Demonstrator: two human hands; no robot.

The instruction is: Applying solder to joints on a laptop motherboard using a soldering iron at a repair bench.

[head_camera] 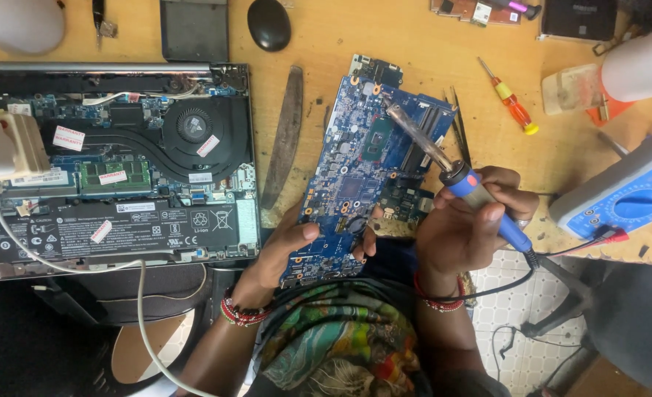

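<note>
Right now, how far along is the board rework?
Done: the blue circuit board lies out on the wooden bench, beside the opened laptop. In hand: left hand steadies the board; right hand holds the blue-handled soldering iron, tip over its upper part. Left: board not refitted.

Bare bench strip btwn opened laptop (120, 162) & circuit board (362, 169), partly blocked by metal pry blade (285, 136); multimeter (623, 195) crowds rt side

Blue circuit board (355, 176): tilted, near edge raised off the counter centre. Blue-handled soldering iron (454, 176): tip over the board's far right area.
</note>
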